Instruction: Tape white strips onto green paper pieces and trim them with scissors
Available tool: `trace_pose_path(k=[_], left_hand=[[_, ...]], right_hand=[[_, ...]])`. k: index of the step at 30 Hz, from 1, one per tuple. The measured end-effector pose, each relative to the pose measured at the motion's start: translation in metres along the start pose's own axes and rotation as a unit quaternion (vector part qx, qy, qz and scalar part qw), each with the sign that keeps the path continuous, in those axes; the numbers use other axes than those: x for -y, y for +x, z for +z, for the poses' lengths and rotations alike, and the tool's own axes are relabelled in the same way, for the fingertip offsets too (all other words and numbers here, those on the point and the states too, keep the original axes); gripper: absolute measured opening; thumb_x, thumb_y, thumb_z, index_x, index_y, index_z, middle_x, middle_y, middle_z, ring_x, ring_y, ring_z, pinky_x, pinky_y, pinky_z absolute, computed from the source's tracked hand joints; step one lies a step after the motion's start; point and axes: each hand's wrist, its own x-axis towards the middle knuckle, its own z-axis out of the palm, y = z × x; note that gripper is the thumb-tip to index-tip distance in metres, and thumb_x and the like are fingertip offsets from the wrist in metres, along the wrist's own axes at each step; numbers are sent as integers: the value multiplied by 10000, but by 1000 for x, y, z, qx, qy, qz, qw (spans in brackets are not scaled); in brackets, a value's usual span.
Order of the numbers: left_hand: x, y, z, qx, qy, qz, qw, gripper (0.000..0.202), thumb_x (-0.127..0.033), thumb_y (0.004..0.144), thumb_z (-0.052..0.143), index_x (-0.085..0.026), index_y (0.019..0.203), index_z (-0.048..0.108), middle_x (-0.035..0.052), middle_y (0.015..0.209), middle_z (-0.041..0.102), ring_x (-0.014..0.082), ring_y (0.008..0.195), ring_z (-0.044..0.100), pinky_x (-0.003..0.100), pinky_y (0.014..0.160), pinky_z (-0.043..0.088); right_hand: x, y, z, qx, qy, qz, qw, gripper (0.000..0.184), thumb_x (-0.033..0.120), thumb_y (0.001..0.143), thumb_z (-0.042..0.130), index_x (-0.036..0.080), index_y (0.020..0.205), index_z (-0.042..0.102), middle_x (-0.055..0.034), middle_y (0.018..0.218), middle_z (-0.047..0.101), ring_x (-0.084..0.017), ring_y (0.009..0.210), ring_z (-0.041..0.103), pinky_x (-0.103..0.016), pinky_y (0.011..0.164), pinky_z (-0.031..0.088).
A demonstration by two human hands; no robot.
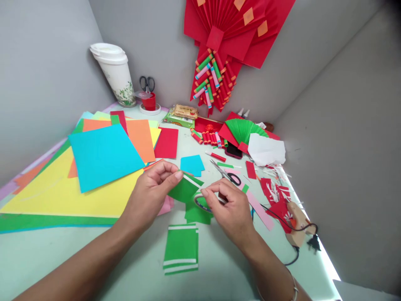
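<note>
My left hand (161,184) pinches the corner of a small green paper piece (181,191), which has a white strip of tape (191,179) along its top edge. In my right hand (228,205) is a roll of tape (200,203), partly hidden by the fingers; thumb and forefinger close near the strip's right end. More green paper (197,215) lies under the roll. Nearer to me, a small stack of green rectangles (181,244) bears white strips along the top and bottom edges.
Large coloured sheets (106,154) spread over the left. Scissors (227,173), a pink strip (260,209) and red scraps (278,205) lie right, beside a corded power strip (297,225). Behind are a white lidded cup (115,75), a green paper fan (246,129) and a red wall decoration (216,54).
</note>
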Motion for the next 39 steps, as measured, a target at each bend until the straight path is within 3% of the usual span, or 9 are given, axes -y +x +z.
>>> trace_pose_path(k=[13,26,32,39], left_hand=[[5,1,-1,40,-72,-8,997,239,-416,838,720,-212,864,600,-29,789,626,142,736,585,267,702,445],[6,0,2,23,-112,-37,993,233,-395,798,760,-214,822,616,-44,718,606,109,644,535,208,596,417],[4,2,2,18,-138,-49,989,266,-328,743,824,-212,838,603,-23,750,704,121,692,617,197,634,459],[4,2,3,7,-143,-34,989,273,-220,720,842,-206,900,637,-49,720,685,75,688,609,145,642,440]], right_hand=[[-3,1,2,-16,22,12,1000,167,150,855,657,193,694,659,19,704,616,-89,596,546,-193,503,411],[0,3,2,-25,38,-16,999,178,105,837,642,187,680,631,12,707,616,-97,651,571,-209,607,460],[-3,3,1,-14,45,-19,999,173,118,849,620,192,694,617,11,719,606,-105,659,563,-223,607,455],[-6,2,-1,0,47,-10,999,156,183,867,635,199,713,616,8,722,602,-117,641,554,-238,572,442]])
